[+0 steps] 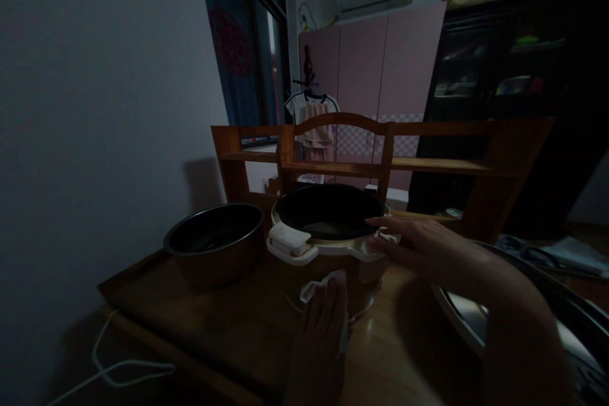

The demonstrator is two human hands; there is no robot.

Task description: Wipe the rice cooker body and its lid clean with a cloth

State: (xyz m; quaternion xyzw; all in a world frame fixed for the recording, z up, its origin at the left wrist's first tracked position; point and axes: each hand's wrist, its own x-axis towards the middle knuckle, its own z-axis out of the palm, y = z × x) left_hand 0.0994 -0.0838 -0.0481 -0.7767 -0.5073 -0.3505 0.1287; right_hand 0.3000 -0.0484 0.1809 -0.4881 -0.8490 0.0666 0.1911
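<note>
Here's the wooden tabletop (228, 323), a wooden shelf rack (333, 169) at its far side, and the cooker (328, 263) right in the middle!
It's standing upright, top open, dark inside, and just beside it, over by the wall, sits the metal pot (214, 269), open too and nothing but shadow within. Now the hands! Right hand (413, 238) reaching in at the cooker's right side, fingers stretched out at the rim, a patch of white under them; too dim to tell whether they grip it. Left hand (318, 336) low at the front, fingers straight and close together over a white cloth (309, 290) by the cooker's outer wall; whether it's gripped, can't say. And there's the white handle (289, 238), on the cooker's left!
</note>
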